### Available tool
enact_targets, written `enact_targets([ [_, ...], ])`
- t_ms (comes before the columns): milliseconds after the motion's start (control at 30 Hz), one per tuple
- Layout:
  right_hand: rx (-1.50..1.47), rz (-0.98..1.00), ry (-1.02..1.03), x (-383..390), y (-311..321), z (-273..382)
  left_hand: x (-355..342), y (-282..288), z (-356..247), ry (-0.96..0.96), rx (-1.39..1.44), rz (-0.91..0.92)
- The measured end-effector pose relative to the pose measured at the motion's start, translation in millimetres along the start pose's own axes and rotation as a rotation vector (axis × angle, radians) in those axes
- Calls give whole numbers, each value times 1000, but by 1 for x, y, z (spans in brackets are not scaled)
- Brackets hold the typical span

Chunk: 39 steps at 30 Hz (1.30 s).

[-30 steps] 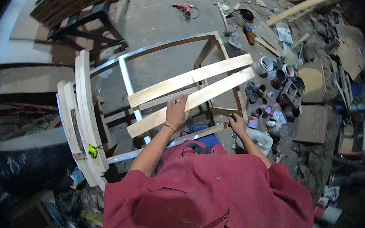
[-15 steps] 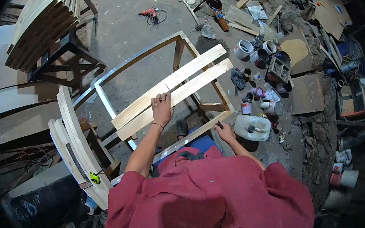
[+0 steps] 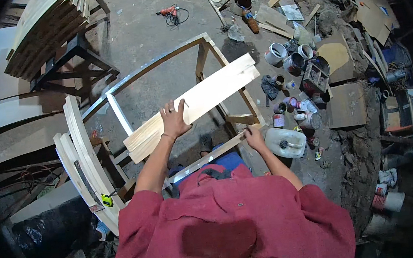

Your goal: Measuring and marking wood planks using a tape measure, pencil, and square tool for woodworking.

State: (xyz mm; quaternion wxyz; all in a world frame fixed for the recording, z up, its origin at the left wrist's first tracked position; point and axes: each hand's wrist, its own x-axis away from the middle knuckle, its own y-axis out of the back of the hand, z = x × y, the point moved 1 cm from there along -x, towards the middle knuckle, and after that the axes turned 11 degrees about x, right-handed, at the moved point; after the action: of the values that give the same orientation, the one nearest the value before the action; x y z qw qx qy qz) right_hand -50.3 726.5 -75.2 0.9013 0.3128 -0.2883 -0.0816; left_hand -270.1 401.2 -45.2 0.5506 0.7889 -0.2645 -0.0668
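Two pale wooden boards (image 3: 215, 85) lie edge to edge, slanting across an open rectangular frame (image 3: 147, 66). My left hand (image 3: 175, 120) rests on their left half, fingers spread. A short thin dark mark or piece (image 3: 187, 104) shows just right of its fingers. My right hand (image 3: 254, 138) is at the frame's near right corner, closed on a small dark thing too small to name. Curved pale slats (image 3: 86, 155) are stacked at the left, with a yellow-green tape measure (image 3: 107, 199) on them.
A stack of curved planks (image 3: 43, 35) rests on a dark stand (image 3: 75, 55) at upper left. A red power drill (image 3: 169, 13) lies on the floor (image 3: 147, 25). Paint cans (image 3: 275, 55), a translucent jerrycan (image 3: 285, 144) and wood scraps (image 3: 276, 23) crowd the right.
The gap between the two boards has closed. My left hand has moved left along them and spread its fingers. The whole view has shifted as the head moved.
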Motion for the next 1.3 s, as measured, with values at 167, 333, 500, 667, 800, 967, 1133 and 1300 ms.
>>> enact_targets([
  [167, 175, -309, 100, -47, 32, -13, 46, 9, 14, -37, 6, 9],
  [333, 354, -449, 202, -146, 87, 16, 106, -4, 100, 350, 223, -411],
  [500, 412, -395, 146, -218, 110, 23, 195, -13, 168, 861, 312, -725],
  [667, 362, -178, 143, -256, 88, 54, 253, -57, 219, 872, 812, -757],
  [800, 117, -170, 202, -262, 93, 22, 228, -59, 208, 831, 871, -893],
  [967, 239, -228, 277, -256, 87, 8, 225, -61, 221, 831, 943, -909],
  [1133, 316, -176, 170, -243, 92, 22, 226, -57, 227, 886, 775, -835],
  [1300, 635, -446, 507, -190, 96, 109, 239, -53, 233, 913, 835, -833],
])
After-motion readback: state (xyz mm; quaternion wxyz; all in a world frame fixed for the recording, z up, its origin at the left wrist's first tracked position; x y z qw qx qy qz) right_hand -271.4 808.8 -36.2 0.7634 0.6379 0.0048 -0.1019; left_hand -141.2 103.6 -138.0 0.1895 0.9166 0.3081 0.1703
